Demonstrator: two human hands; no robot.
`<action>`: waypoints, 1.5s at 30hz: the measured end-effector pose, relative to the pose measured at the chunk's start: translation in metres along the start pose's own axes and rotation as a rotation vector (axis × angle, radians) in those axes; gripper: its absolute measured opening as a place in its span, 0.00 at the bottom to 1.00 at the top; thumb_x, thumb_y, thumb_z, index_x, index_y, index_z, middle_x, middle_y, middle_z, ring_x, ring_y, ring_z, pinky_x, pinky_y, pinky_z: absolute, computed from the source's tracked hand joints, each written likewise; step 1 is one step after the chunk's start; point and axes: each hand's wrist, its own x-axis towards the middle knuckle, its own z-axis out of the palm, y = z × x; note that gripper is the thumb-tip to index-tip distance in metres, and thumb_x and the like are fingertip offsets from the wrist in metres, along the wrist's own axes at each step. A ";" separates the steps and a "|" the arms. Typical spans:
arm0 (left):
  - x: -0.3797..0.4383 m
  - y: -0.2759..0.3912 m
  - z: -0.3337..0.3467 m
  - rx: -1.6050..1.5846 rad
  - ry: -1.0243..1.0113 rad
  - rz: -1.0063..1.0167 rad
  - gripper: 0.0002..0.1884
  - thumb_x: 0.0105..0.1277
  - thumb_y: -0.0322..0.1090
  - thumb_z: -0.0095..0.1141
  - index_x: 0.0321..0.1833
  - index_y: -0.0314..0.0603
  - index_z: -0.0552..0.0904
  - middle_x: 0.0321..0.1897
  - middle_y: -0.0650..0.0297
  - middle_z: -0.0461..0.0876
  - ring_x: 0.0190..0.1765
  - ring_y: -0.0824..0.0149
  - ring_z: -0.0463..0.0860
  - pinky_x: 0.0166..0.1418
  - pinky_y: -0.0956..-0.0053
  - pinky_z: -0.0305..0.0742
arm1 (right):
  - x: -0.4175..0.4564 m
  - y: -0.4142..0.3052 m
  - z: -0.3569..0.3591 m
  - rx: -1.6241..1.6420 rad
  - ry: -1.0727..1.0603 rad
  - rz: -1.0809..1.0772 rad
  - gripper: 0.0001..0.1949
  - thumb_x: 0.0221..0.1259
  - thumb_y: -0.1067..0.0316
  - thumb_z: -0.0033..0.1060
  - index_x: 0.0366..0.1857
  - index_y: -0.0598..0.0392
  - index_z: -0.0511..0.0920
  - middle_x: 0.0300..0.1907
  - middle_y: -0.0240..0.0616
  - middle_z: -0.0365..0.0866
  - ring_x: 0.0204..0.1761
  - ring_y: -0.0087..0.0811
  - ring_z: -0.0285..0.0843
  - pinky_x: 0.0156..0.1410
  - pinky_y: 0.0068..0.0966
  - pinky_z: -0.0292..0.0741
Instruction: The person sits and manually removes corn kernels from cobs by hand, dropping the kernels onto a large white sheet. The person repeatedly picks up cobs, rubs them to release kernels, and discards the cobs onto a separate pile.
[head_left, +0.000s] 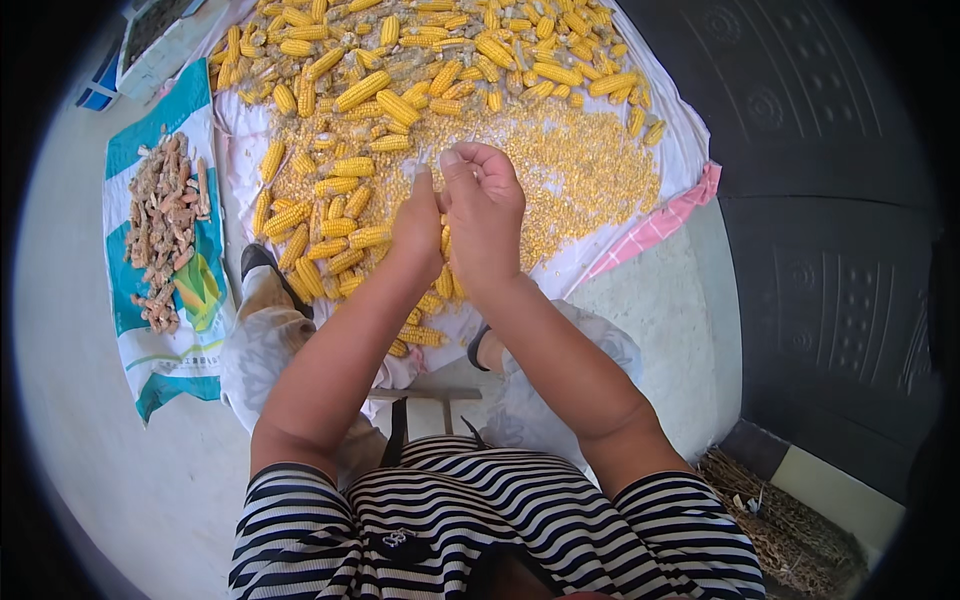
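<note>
My left hand (417, 231) and my right hand (487, 214) are close together above a cloth (546, 279) spread on the floor. Both thumbs point away from me, and the right fingers are curled. Whatever may lie between the palms is hidden. Under and left of the hands are several yellow ears of corn (327, 247) without husks. Loose corn kernels (592, 169) cover the cloth to the right. Farther off, a heap of corn ears (364, 91) mixed with bits of dry silk fills the cloth's far part.
Bare cobs and debris (161, 217) lie on a flattened printed sack (120, 277) at left. Beyond it stand a white box (154, 71) and a blue container (101, 86). A dark embossed panel (825, 225) rises at right, with dry plant stalks (787, 532) at its foot.
</note>
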 end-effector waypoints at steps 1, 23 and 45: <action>0.007 0.002 0.006 -0.210 0.013 -0.094 0.32 0.79 0.59 0.35 0.32 0.36 0.80 0.27 0.57 0.82 0.29 0.65 0.78 0.37 0.67 0.76 | -0.001 -0.001 0.002 -0.018 -0.021 0.009 0.09 0.70 0.68 0.62 0.46 0.59 0.75 0.33 0.29 0.76 0.31 0.14 0.69 0.36 0.13 0.71; 0.006 0.021 0.011 -0.116 0.001 -0.233 0.32 0.81 0.56 0.31 0.38 0.32 0.81 0.27 0.59 0.82 0.31 0.63 0.81 0.38 0.65 0.75 | 0.024 -0.013 -0.022 0.256 0.133 0.194 0.12 0.65 0.69 0.68 0.48 0.58 0.75 0.33 0.29 0.76 0.33 0.20 0.72 0.41 0.18 0.73; -0.006 0.014 0.015 0.414 0.056 0.392 0.32 0.79 0.57 0.36 0.34 0.31 0.80 0.27 0.54 0.81 0.32 0.65 0.81 0.37 0.66 0.73 | 0.027 -0.009 -0.015 0.352 0.222 0.259 0.11 0.68 0.70 0.64 0.49 0.56 0.74 0.39 0.32 0.74 0.40 0.23 0.71 0.46 0.22 0.75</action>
